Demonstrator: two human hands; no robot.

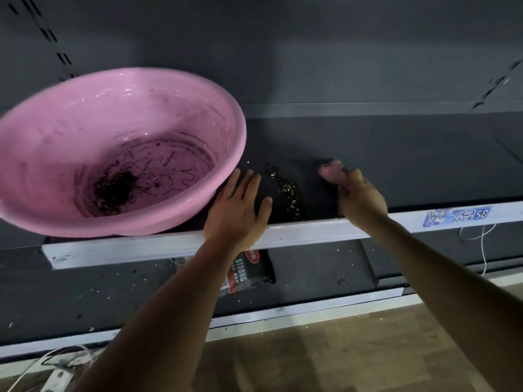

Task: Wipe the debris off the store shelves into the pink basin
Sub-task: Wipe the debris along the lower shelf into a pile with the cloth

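- The pink basin (70, 131) fills the left of the frame on the upper shelf (410, 165). Its near side reaches the white front rail (311, 230), and dark grit (113, 188) already lies in its bottom.
- The debris pile (288, 193) yet to go sits at mid-frame, between the two hands and just right of the basin.
- The left hand (237, 205) lies flat on the shelf with fingers straight and spread, holding nothing. It is just beside the basin's outer wall (whether it touches, I cannot tell).
- The right hand (359, 199), right of centre, is curled tight round a bunched pink cloth (332, 172), which pokes out above the knuckles.
- The step looks like a leftward sweep. The cloth should go down flat behind the pile's right edge and draw toward the basin in one low, steady pass.
- The basin's rim stands above the shelf surface, so I would tip or lower it at the rail so the crumbs drop in rather than pile against its wall.
- Risk: a fast flick would send bits over the rail onto the lower shelf (85, 292), which is already speckled around a dark packet (249, 267).
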